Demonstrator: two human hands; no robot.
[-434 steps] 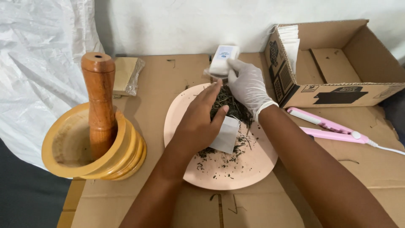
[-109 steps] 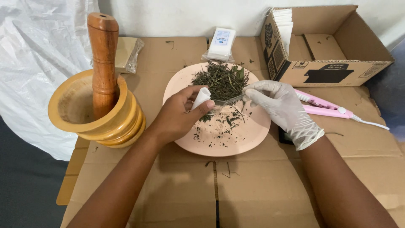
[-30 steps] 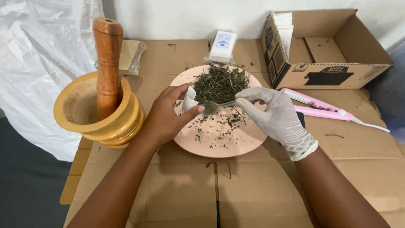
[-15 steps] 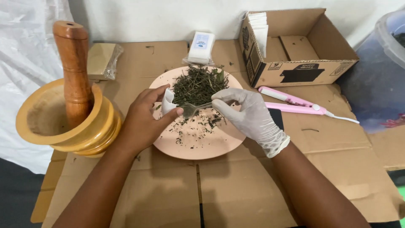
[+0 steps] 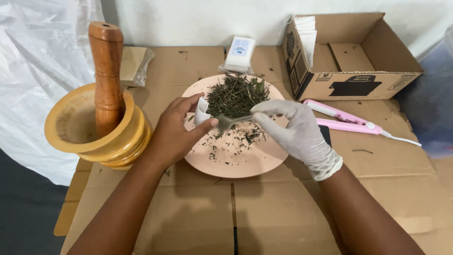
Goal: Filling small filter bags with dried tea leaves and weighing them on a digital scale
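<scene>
My bare left hand (image 5: 175, 128) pinches a small white paper sachet (image 5: 203, 112) over the left side of a pink round plate (image 5: 245, 163). My right hand (image 5: 292, 131), in a white glove, holds the other end of the sachet at its mouth, fingers curled around a pinch of dried green herbs. A heap of the same dried herbs (image 5: 236, 94) lies on the far half of the plate, with loose crumbs scattered over the near half.
A yellow wooden mortar (image 5: 96, 132) with a brown pestle (image 5: 107, 71) stands at the left. A white packet (image 5: 239, 54) lies behind the plate. An open cardboard box (image 5: 351, 56) holds white sachets at the right, with a pink flat sealing tool (image 5: 347, 122) in front. Flattened cardboard covers the surface.
Both hands have stayed over the plate on the sachet; the view shifted sideways and back. Earlier, the hands pressed on the herb heap, then lifted the sachet.
</scene>
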